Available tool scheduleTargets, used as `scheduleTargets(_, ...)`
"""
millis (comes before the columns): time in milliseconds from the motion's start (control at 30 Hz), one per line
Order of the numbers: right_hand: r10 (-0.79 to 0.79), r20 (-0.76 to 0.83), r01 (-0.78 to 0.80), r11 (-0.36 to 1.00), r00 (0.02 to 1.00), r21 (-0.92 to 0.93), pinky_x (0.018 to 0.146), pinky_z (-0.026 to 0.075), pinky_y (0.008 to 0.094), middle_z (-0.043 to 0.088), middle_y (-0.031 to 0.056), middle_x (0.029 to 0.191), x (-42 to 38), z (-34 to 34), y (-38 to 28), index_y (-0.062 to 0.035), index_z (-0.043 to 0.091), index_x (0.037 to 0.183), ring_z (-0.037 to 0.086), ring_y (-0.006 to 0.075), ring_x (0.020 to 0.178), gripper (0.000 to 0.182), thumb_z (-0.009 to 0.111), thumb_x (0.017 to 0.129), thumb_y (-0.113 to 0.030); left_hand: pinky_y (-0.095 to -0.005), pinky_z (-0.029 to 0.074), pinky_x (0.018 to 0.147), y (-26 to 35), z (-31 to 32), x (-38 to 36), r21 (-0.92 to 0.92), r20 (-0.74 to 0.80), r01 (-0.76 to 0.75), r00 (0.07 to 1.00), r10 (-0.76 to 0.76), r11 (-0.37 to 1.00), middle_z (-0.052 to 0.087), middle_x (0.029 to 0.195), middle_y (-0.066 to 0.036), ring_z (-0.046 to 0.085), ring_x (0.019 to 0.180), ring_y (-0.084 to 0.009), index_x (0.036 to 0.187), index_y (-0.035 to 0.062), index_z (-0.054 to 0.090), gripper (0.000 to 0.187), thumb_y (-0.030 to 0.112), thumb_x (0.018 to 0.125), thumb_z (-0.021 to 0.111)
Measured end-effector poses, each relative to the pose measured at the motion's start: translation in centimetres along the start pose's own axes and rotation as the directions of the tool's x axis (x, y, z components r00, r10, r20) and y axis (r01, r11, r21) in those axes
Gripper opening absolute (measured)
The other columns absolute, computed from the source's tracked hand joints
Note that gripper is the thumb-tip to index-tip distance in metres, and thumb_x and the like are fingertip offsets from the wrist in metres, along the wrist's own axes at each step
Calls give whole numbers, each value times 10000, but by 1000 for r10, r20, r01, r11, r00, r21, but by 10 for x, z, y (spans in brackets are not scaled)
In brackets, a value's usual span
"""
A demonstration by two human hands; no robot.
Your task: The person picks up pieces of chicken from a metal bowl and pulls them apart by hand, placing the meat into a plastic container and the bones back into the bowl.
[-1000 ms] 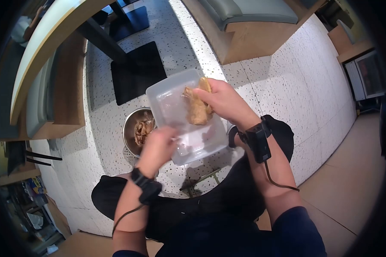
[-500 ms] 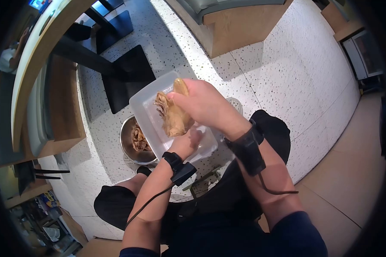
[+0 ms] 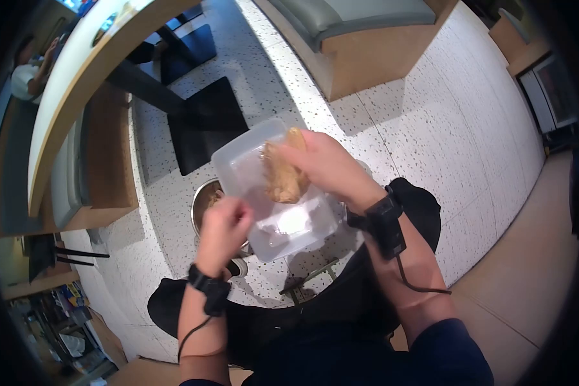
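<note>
Speckled pale flooring [image 3: 444, 128] spreads out under both of your hands, running between wooden booth seats. Closest to you, a black band with a small box sits on each wrist: one box [image 3: 217, 294] just behind your left hand, the other box [image 3: 386, 228] just behind your right. Your right hand [image 3: 325, 164] is closed around a yellowish-brown piece of meat [image 3: 284, 179], which hangs from your fingers over the inside of a clear plastic tub [image 3: 238, 166]. Your left hand [image 3: 224, 225] is closed, fingers curled in, at the tub's left side; it is blurred, so you cannot tell whether it pinches anything. What bears the tub up is hidden. Partly behind your left hand, a round metal bowl [image 3: 195, 209] holds some brown pieces [image 3: 215, 198]. Beyond your hands lies a flat black plate [image 3: 211, 138], where a dark table leg [image 3: 151, 93] comes down. Ahead of your right hand and well apart from it is a padded booth seat [image 3: 367, 61]. Ahead and to the left of your left hand, a long table [image 3: 53, 119] curves past, with a seated person [image 3: 24, 82] on its far side.
</note>
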State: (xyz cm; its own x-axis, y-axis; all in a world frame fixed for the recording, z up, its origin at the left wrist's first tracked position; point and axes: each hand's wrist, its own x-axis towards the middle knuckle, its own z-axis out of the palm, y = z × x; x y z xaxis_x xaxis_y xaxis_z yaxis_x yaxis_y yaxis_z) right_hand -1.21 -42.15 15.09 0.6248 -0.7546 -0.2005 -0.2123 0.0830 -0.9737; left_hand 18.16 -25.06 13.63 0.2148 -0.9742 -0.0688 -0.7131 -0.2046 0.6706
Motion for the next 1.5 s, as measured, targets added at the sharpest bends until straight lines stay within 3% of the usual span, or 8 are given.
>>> scheduleTargets(67, 102, 75, -112, 981, 992, 156, 786, 542, 332, 726, 89, 971, -4, 5, -4, 29, 674, 1127, 668, 156, 855, 308, 628, 1008, -252, -330, 520, 654, -29, -34, -13, -134, -40, 221, 973, -228, 966, 652, 749, -111, 642, 691, -200, 889, -18, 657, 21, -16, 868, 658)
scheduleTargets(300, 123, 214, -130, 991, 969, 18, 897, 517, 285, 697, 30, 1069, -9, 30, 2, -17, 650, 1206, 641, 101, 981, 292, 592, 1065, -266, -334, 569, 876, -52, -53, -31, -28, 201, 256, 948, -246, 966, 714, 1148, -201, 714, 1039, -183, 1344, -52, 563, 461, -9, 893, 649)
scheduleTargets(367, 170, 241, -181, 983, 955, 21, 888, 511, 270, 687, 16, 1037, -13, 41, -3, -24, 648, 1174, 632, 94, 972, 262, 591, 1068, -257, -316, 512, 1047, -30, -47, -29, -570, 219, 299, 953, -210, 765, 640, 1373, -169, 641, 1243, -205, 1503, -68, 441, 620, 23, 947, 700)
scheduleTargets(467, 81, 269, -138, 971, 960, 198, 854, 536, 258, 679, 25, 1047, -10, 54, 15, -13, 643, 1166, 643, 90, 964, 228, 576, 1089, -217, -312, 484, 1090, -9, -31, -28, -762, 138, 156, 987, -78, 629, 507, 1521, -158, 559, 1352, -241, 1547, -47, 382, 672, 24, 957, 696)
scheduleTargets(833, 137, 245, -229, 886, 960, 402, 954, 553, 283, 684, 62, 1154, 5, 78, 15, -11, 599, 1329, 673, 124, 1062, 313, 602, 1073, -192, -310, 486, 1093, -8, -27, -31, -966, 224, 226, 974, -31, 123, 506, 1452, -117, 554, 1320, -184, 1551, -32, 350, 695, -46, 937, 674)
scheduleTargets(967, 206, 169, -262, 854, 964, 449, 949, 544, 282, 688, 69, 1155, 8, 82, 11, -1, 606, 1341, 660, 129, 1075, 349, 594, 1079, -230, -308, 499, 1071, -14, -24, -26, -964, 190, 211, 972, -136, 162, 519, 1405, -121, 568, 1280, -178, 1531, -31, 363, 670, -69, 932, 660)
scheduleTargets(1233, -290, -2, 281, 928, 957, -247, 789, 520, 288, 669, 79, 995, -7, 87, -2, -1, 713, 1058, 620, 159, 842, 201, 772, 883, -80, -311, 490, 1070, -15, -13, -13, -977, 27, 75, 973, -230, 201, 503, 1406, -132, 553, 1294, -189, 1562, -32, 320, 744, -85, 904, 663)
scheduleTargets(1500, -683, 197, 633, 475, 703, -611, 739, 502, 379, 625, 64, 903, -12, 92, -17, -83, 745, 984, 604, 268, 849, 243, 842, 763, -60, -268, 515, 967, -10, -9, -18, -795, -116, 72, 957, -267, 602, 481, 1373, -93, 562, 1234, -144, 1528, -25, 419, 710, -17, 884, 718)
